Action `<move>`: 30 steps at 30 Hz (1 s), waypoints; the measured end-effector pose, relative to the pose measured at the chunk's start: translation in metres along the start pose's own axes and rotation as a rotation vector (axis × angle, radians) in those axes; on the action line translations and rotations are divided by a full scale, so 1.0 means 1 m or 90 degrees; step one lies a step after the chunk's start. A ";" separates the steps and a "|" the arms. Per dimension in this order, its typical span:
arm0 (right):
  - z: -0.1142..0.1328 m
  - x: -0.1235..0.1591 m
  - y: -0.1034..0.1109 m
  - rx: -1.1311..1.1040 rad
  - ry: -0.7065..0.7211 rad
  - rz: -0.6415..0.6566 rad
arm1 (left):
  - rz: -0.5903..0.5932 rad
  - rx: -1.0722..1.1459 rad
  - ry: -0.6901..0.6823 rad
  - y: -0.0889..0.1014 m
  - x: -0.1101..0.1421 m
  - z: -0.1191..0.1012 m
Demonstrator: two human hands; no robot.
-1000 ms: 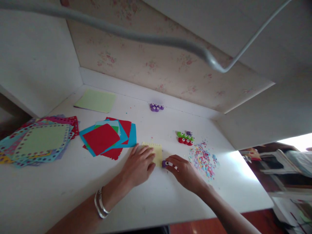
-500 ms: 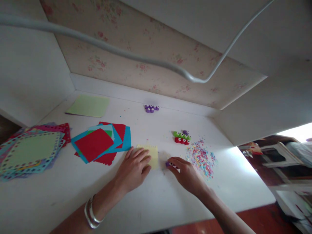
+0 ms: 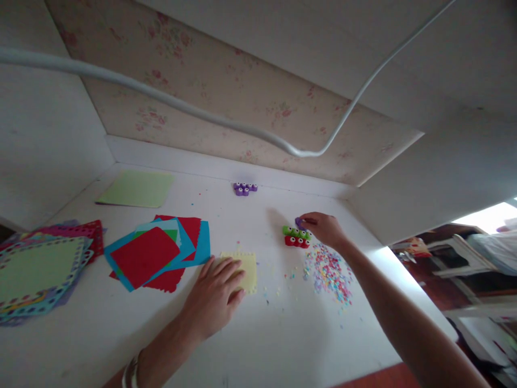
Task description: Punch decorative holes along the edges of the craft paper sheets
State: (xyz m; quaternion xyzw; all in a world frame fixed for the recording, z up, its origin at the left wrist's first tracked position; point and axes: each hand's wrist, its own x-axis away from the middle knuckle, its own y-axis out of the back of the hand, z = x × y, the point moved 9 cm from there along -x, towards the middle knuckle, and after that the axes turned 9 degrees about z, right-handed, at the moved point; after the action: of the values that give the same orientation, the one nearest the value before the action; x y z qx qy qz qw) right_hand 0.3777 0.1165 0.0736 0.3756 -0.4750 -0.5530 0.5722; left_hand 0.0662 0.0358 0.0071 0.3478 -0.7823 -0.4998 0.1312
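Observation:
My left hand [image 3: 214, 293] lies flat, fingers spread, on a small pale yellow paper square [image 3: 243, 271] with punched edges near the middle of the white table [image 3: 258, 334]. My right hand [image 3: 325, 229] is stretched out to the far right, its fingers pinched round a small purple punch [image 3: 299, 221]. That punch sits at the back of a cluster of green and red punches [image 3: 296, 236]. A heap of coloured paper confetti [image 3: 329, 272] lies just in front of the cluster, under my right forearm.
Red, blue and green paper squares [image 3: 155, 250] are fanned out left of my left hand. A stack of punched sheets [image 3: 38, 269] lies at the far left, a light green sheet [image 3: 137, 188] at the back left, more purple punches [image 3: 244, 188] by the back wall. A grey cable [image 3: 202, 116] hangs overhead.
My right hand has left the yellow square's right edge and carried the purple punch back and right to the green and red cluster. My left hand stays on the yellow paper.

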 end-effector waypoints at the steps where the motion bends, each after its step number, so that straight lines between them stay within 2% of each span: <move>1: -0.003 -0.009 0.000 0.021 0.006 0.009 | 0.001 0.001 0.000 0.000 0.000 0.000; 4: -0.007 -0.026 -0.011 0.067 0.032 0.049 | 0.002 0.002 -0.004 0.000 -0.001 0.001; 8: -0.010 -0.034 -0.028 0.116 0.049 0.092 | 0.015 0.011 -0.001 -0.002 -0.001 0.003; 13: -0.007 -0.039 -0.025 0.146 0.038 0.075 | 0.029 0.034 0.010 -0.003 0.000 0.004; 15: 0.007 -0.045 -0.023 0.141 0.044 0.045 | 0.028 0.040 0.012 -0.002 0.000 0.003; 17: 0.032 -0.057 -0.028 0.126 0.069 0.028 | 0.025 0.039 0.012 -0.001 0.000 0.003; 22: 0.110 -0.110 -0.060 0.096 0.140 0.018 | -0.003 0.015 0.013 0.002 0.001 0.003; 24: 0.133 -0.134 -0.068 0.097 0.155 0.003 | -0.023 0.000 0.013 0.004 0.001 0.004; 27: 0.148 -0.158 -0.074 0.105 0.162 0.006 | -0.047 -0.016 0.016 0.007 0.001 0.008; 30: 0.146 -0.163 -0.074 0.115 0.155 0.021 | -0.054 -0.024 0.035 0.007 0.001 0.014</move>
State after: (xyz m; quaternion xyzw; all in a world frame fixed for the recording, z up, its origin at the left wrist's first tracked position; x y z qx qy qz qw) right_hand 0.2273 0.2838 0.0206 0.4815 -0.4563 -0.4490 0.5987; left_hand 0.0549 0.0467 0.0069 0.3913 -0.7535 -0.5099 0.1379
